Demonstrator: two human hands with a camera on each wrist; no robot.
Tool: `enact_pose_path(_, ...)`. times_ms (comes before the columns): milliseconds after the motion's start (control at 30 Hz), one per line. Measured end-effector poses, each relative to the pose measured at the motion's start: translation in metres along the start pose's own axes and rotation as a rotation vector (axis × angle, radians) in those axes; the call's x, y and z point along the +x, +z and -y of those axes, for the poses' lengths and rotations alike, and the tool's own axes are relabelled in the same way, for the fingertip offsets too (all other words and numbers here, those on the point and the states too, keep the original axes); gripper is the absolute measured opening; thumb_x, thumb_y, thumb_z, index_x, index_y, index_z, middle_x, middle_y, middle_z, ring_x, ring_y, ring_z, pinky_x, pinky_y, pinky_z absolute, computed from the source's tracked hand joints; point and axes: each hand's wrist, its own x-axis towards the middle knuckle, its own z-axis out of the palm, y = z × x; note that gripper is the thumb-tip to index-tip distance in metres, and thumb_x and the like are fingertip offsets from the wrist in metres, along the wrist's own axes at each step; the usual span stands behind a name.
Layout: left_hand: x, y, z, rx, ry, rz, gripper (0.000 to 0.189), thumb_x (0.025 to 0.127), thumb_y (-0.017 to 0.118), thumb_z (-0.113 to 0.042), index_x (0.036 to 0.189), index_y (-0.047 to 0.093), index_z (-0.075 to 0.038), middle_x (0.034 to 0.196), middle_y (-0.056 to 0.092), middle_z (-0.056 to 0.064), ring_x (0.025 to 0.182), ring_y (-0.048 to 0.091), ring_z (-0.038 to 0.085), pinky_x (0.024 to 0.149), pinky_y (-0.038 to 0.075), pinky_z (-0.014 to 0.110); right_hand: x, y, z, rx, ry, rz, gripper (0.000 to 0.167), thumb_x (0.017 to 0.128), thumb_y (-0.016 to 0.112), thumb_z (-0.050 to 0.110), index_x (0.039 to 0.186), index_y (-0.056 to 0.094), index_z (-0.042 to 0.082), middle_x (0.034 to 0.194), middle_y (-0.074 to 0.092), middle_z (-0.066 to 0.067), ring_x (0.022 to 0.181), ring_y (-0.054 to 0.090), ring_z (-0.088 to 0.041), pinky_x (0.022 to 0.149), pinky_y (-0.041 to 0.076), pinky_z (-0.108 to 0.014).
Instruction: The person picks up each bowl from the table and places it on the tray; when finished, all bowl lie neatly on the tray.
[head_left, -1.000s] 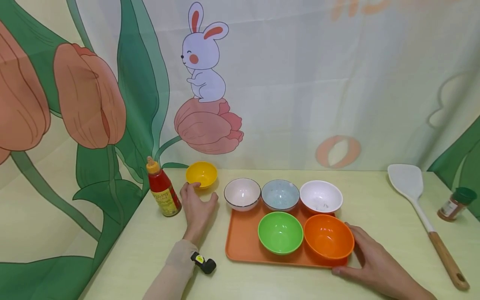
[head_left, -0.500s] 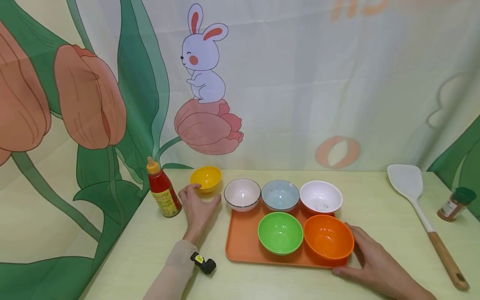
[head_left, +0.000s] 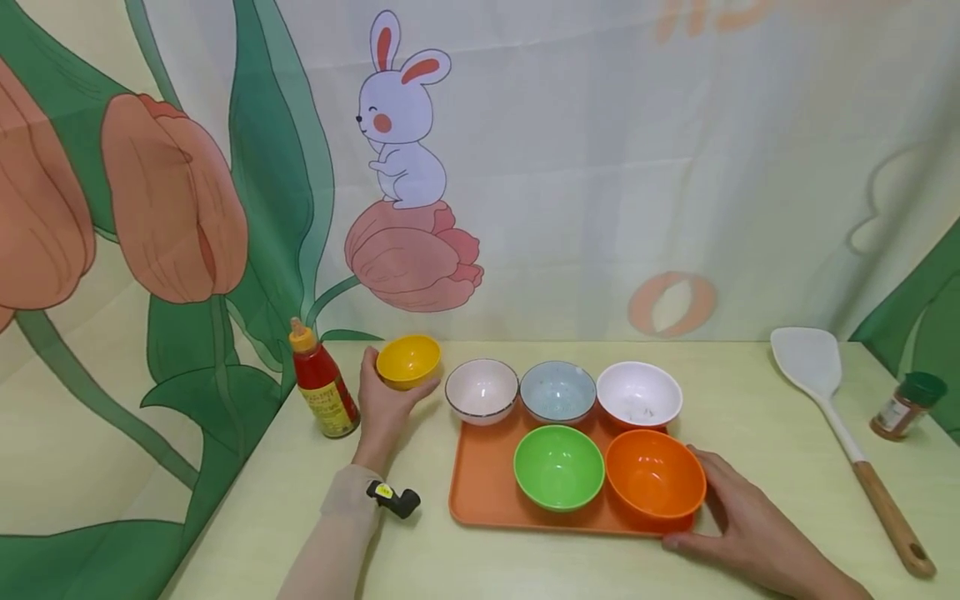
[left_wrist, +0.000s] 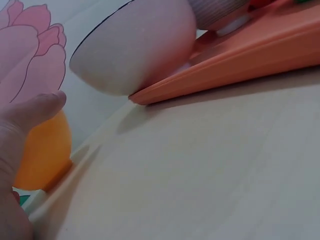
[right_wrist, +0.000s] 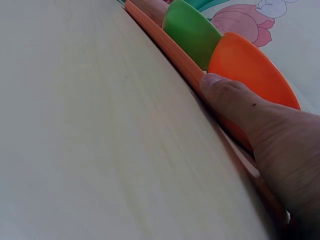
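A small yellow bowl (head_left: 408, 362) stands at the back left of the table. My left hand (head_left: 386, 408) holds it, fingers along its left side and thumb at its front right; in the left wrist view the thumb (left_wrist: 37, 110) crosses before it. My right hand (head_left: 738, 517) grips the right end of an orange tray (head_left: 480, 492), its thumb at the front rim and its fingers beside the orange bowl (head_left: 655, 475). On the tray are a green bowl (head_left: 558, 468), a pale pink bowl (head_left: 482, 390), a grey-blue bowl (head_left: 558, 392) and a white bowl (head_left: 640, 393).
A red sauce bottle (head_left: 324, 383) with a yellow cap stands close left of my left hand. At the right lie a white spatula (head_left: 813, 367) with a wooden handle and a small green-capped spice jar (head_left: 907, 406). A printed curtain (head_left: 562, 167) hangs behind the table.
The yellow bowl first slid right and forward beside my left fingertips. My left hand then moved from its front rim to around its side. My right hand and the tray stayed still.
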Motion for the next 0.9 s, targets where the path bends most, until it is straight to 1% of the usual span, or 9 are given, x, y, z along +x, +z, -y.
enact_pose_path(133,0.005,-0.003,0.001,0.014,-0.046,0.012,0.125,0.090,0.096,-0.035,0.180,0.012,-0.019,0.184,0.026,0.009,0.167,0.030,0.033,0.139,0.022,0.060,0.000,0.000,0.002,0.006,0.018,0.014,0.118,0.079,0.088,0.077,0.167,0.044,0.011,0.165,0.052,-0.015,0.148,0.056,-0.043,0.115,0.053,-0.061)
enact_pose_path(200,0.006,-0.004,0.000,0.020,-0.060,0.016,0.121,0.091,0.096,-0.034,0.179,0.015,-0.017,0.183,0.028,0.010,0.166,0.032,0.034,0.139,0.022,0.059,0.000,0.000,0.002,0.004,0.021,0.015,0.118,0.079,0.088,0.077,0.167,0.044,0.011,0.165,0.052,-0.015,0.147,0.056,-0.043,0.115,0.054,-0.061)
enact_pose_path(367,0.006,-0.002,-0.001,0.025,-0.076,0.009,0.111,0.092,0.095,-0.032,0.177,0.025,-0.015,0.180,0.033,0.012,0.163,0.036,0.035,0.138,0.026,0.059,-0.001,-0.002,0.003,-0.002,0.005,0.007,0.117,0.080,0.088,0.076,0.167,0.045,0.011,0.164,0.054,-0.013,0.147,0.057,-0.041,0.115,0.054,-0.062)
enact_pose_path(533,0.003,0.000,-0.003,0.010,-0.089,0.005,0.109,0.091,0.096,-0.029,0.175,0.029,-0.017,0.178,0.037,0.011,0.162,0.039,0.034,0.137,0.030,0.057,-0.002,0.000,0.001,-0.003,-0.010,0.003,0.117,0.080,0.087,0.077,0.166,0.045,0.010,0.164,0.054,-0.014,0.147,0.057,-0.043,0.115,0.053,-0.065)
enact_pose_path(633,0.001,0.000,-0.008,-0.009,-0.079,0.000,0.110,0.090,0.097,-0.028,0.176,0.028,-0.018,0.179,0.037,0.010,0.162,0.038,0.033,0.136,0.032,0.054,-0.002,0.001,0.000,-0.011,-0.003,-0.001,0.118,0.079,0.086,0.079,0.166,0.046,0.012,0.164,0.053,-0.013,0.147,0.057,-0.041,0.116,0.053,-0.064)
enact_pose_path(700,0.000,0.001,-0.014,-0.033,-0.066,-0.007,0.111,0.089,0.097,-0.027,0.175,0.029,-0.019,0.179,0.037,0.009,0.163,0.039,0.031,0.135,0.034,0.051,-0.002,0.001,0.000,-0.015,-0.005,0.000,0.118,0.079,0.086,0.079,0.166,0.045,0.011,0.165,0.053,-0.014,0.147,0.056,-0.043,0.116,0.053,-0.065)
enact_pose_path(767,-0.001,0.000,-0.022,-0.060,-0.039,-0.013,0.111,0.089,0.097,-0.027,0.175,0.029,-0.018,0.179,0.036,0.008,0.163,0.038,0.031,0.134,0.037,0.049,-0.002,0.001,0.001,-0.018,-0.003,0.001,0.118,0.079,0.087,0.078,0.166,0.045,0.010,0.164,0.053,-0.015,0.147,0.056,-0.043,0.115,0.053,-0.066)
enact_pose_path(900,-0.004,-0.001,-0.044,-0.129,0.026,-0.017,0.109,0.088,0.098,-0.028,0.174,0.031,-0.019,0.179,0.037,0.006,0.163,0.040,0.029,0.130,0.042,0.046,-0.001,-0.001,0.003,-0.013,-0.003,0.008,0.117,0.080,0.089,0.075,0.167,0.044,0.009,0.164,0.053,-0.017,0.146,0.056,-0.045,0.114,0.054,-0.066)
